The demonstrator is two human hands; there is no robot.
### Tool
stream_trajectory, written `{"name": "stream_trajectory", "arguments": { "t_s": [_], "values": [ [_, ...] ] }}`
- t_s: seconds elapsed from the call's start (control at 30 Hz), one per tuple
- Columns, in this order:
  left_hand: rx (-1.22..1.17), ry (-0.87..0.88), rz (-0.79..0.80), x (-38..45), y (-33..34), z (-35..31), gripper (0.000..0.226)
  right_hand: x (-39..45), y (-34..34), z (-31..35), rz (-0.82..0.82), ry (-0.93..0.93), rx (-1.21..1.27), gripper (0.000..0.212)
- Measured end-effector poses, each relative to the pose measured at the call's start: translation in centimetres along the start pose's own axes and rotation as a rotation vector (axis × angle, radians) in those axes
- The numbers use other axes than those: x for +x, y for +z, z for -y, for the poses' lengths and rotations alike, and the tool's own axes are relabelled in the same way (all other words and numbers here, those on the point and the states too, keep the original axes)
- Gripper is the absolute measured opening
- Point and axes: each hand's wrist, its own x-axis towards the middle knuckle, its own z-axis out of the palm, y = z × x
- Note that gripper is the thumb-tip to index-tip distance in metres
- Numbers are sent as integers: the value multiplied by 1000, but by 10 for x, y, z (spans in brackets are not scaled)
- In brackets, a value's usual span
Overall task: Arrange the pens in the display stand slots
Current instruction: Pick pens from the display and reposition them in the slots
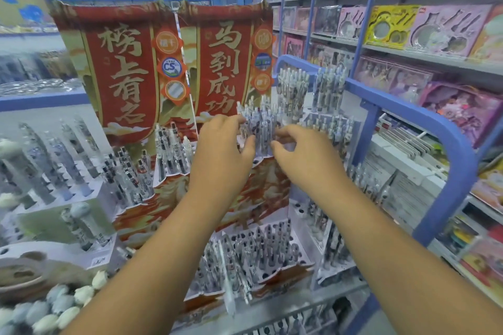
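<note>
A red and gold cardboard display stand point(261, 193) rises in steps in front of me, with tall red banners behind it. A cluster of clear patterned pens point(260, 122) stands upright in its upper tier. My left hand point(226, 147) reaches to the left side of that cluster, fingers curled against the pens. My right hand point(299, 149) is at the cluster's right side, fingertips bent toward the pens. The blur hides whether either hand actually pinches a pen. More pens point(261, 247) fill the slotted lower tier, and one pen point(227, 280) lies loose across its front.
A second red stand point(152, 171) with pens is to the left, and white stands with pens point(54, 171) beyond it. A blue rack frame point(446, 139) curves at the right, with toy-box shelves point(408, 30) behind. Round plush items point(54, 304) lie bottom left.
</note>
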Motion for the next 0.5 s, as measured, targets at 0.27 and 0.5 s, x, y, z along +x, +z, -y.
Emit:
{"name": "stream_trajectory", "arguments": {
  "t_s": [0.27,0.5],
  "values": [
    [175,135,132,-56,-18,7,65,-52,12,0,118,-84,-144,58],
    [326,19,117,-141,-60,13,54,-118,20,-9,395,-192,-131,69]
  ]
}}
